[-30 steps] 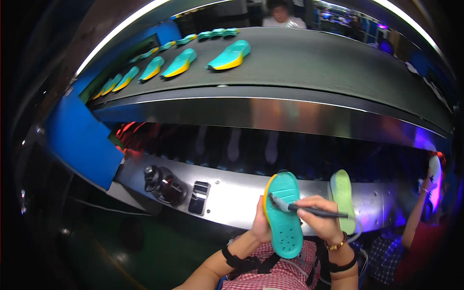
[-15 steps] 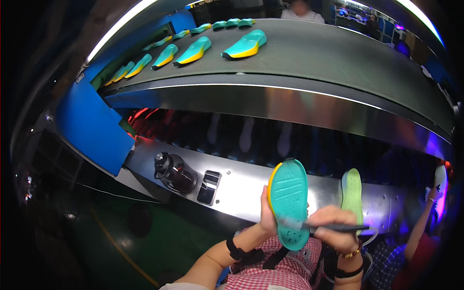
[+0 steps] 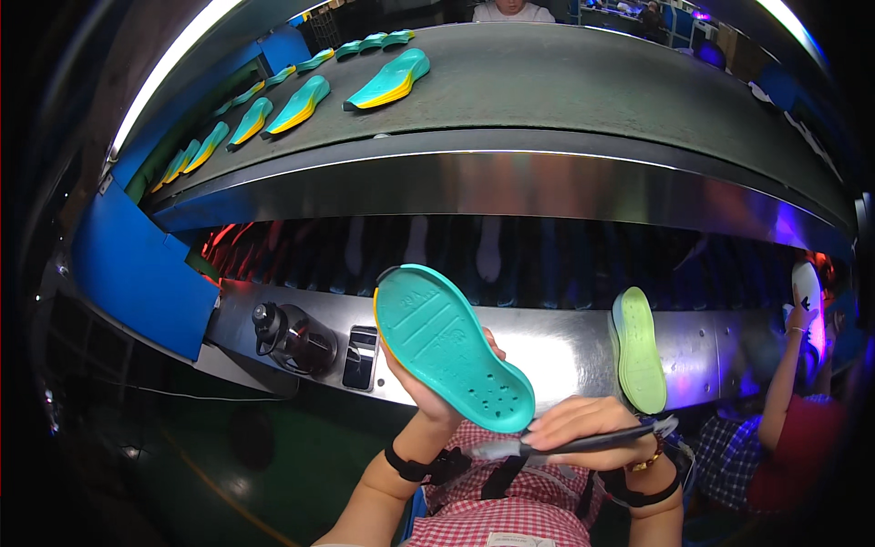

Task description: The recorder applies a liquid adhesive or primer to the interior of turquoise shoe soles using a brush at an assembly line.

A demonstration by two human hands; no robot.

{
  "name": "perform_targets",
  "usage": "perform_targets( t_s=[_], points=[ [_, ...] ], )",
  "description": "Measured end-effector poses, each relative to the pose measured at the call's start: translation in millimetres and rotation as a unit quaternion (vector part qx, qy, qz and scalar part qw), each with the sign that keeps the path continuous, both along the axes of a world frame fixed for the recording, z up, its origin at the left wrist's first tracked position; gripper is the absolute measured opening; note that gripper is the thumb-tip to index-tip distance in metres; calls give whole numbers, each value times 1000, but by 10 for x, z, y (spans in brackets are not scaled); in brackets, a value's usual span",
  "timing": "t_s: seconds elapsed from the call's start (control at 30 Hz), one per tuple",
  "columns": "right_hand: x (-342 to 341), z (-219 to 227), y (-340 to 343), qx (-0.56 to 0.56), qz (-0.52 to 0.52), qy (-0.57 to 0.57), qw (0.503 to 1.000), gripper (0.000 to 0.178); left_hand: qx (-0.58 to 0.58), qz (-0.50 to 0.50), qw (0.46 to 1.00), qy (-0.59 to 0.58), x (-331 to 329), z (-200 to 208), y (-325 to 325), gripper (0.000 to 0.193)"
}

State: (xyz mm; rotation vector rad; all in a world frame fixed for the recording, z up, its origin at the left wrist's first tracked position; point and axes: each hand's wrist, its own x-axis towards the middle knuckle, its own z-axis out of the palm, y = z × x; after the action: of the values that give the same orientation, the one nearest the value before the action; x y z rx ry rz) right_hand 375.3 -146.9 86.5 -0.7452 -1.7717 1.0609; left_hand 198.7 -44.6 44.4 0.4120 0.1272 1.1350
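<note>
My left hand [image 3: 421, 394] grips a teal shoe sole [image 3: 447, 337] with a yellow side edge and a dark tip. The sole's inner face is turned up, showing grooves and a cluster of small holes. It tilts with its dark tip to the upper left, above the bench edge. In my right hand [image 3: 583, 421] is a black-handled brush [image 3: 583, 444], its pale tip pointing left just below the sole's lower end. My right fingertips are close to the sole's edge; whether they touch it I cannot tell.
A light green sole [image 3: 640, 351] lies on the metal bench [image 3: 565, 356] at the right. A dark bottle [image 3: 296, 339] and a phone [image 3: 361, 357] are at its left. Beyond, a conveyor belt [image 3: 565, 91] carries several teal-and-yellow soles. A co-worker's arm [image 3: 782, 383] holds a white sole at far right.
The brush tip has come off the sole's face and dropped below it. The sole has swung left and tilted. The whole view has shifted, so the surroundings appear further left.
</note>
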Motion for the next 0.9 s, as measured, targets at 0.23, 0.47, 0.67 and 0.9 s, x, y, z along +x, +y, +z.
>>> perform_targets(
  t_s=[0.23, 0.47, 0.67, 0.9],
  points=[
    [22, -73, 14, -33, -67, -17, 997, 22, 20, 35, 997, 66, 15, 62, 58, 92],
    [-35, -217, -3, -273, -88, 342, 895, 19, 3, -65, 997, 52, 41, 111, -150, 79],
    [4, 4, -9, -162, -91, 19, 982, 24, 13, -190, 980, 63, -55, -153, -105, 57],
    [137, -13, 104, -63, 13, -44, 997, 23, 22, -301, 936, 183, -74, -28, 18, 51]
  ],
)
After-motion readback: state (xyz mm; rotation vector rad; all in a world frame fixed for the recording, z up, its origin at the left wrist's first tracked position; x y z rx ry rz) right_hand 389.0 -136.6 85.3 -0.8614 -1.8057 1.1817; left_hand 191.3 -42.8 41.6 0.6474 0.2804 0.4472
